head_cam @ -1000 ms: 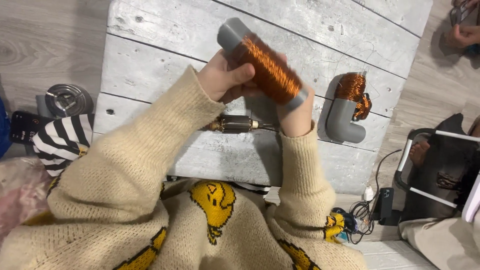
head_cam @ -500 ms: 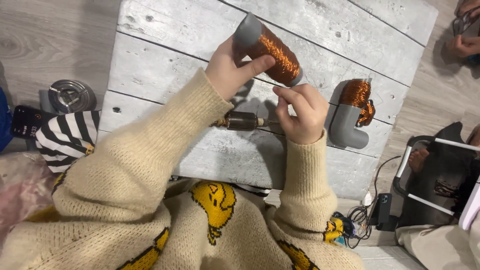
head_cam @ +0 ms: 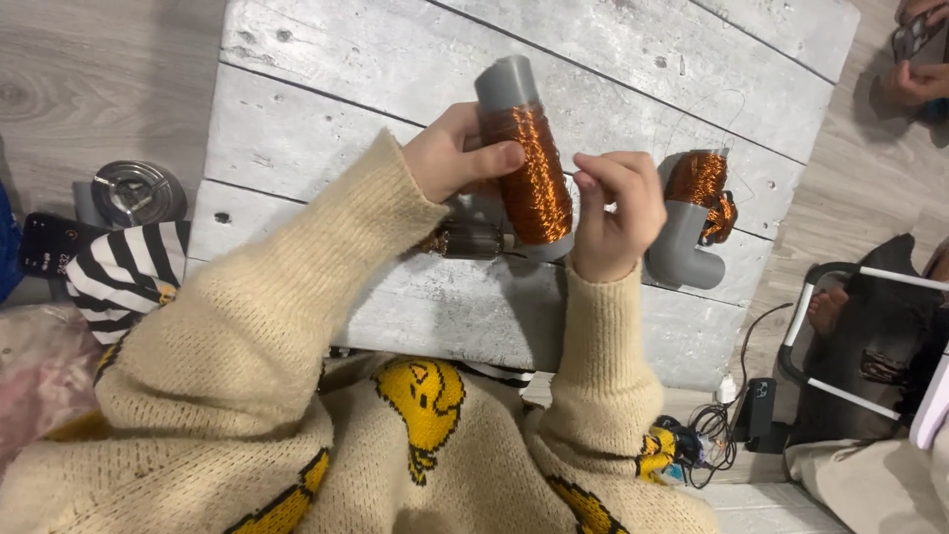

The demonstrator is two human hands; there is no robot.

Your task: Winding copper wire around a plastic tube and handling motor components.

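Left hand (head_cam: 450, 158) fingers grip a grey tube (head_cam: 524, 158) wound with glossy copper wire; right hand (head_cam: 613, 213) fingers pinch together.

Count, head view.

Hands: 2 of the wearer's, left hand (head_cam: 450, 153) and right hand (head_cam: 611, 213). 1 further hand (head_cam: 914, 79) of another person, far right corner.

Grey pipes wound with copper wire: 2. One straight pipe (head_cam: 524, 158), centre; one bent pipe (head_cam: 692, 222), right of it.

Small motor core (head_cam: 470, 240) with copper windings: 1, near the centre, partly hidden.

Round metal tin (head_cam: 133, 193): 1, left.

Striped cloth (head_cam: 119, 277): 1, left.

Wooden board table (head_cam: 326, 129): 1.

Tangle of cables (head_cam: 707, 440): 1 bundle, near right; strands not countable.
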